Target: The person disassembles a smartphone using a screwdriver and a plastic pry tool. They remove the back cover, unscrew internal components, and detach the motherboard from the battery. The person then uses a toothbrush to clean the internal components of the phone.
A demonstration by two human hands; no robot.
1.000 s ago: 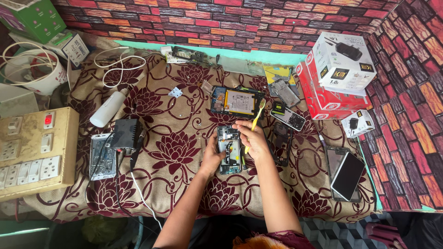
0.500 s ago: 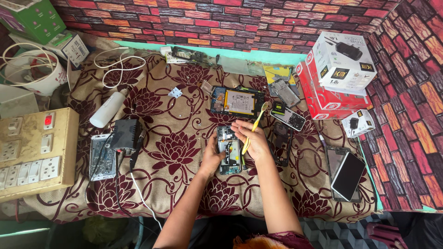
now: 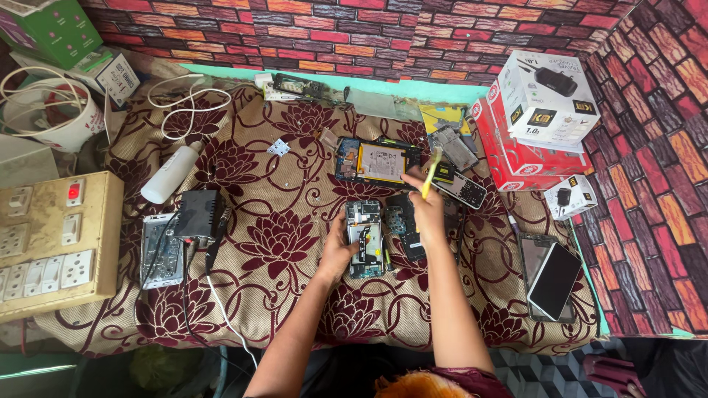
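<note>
Under the left hand: opened phone, gripped at its edge. Right hand: closed around yellow tool, just beyond that phone.

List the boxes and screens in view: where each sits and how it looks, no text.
White carton: far right, on the red one, black device pictured.
Red carton: right, flat, under the white one.
Small white box: right, below the red carton.
Green box: top left corner.
Dark-screened phone: right edge of the cloth, tilted, blank.
</note>
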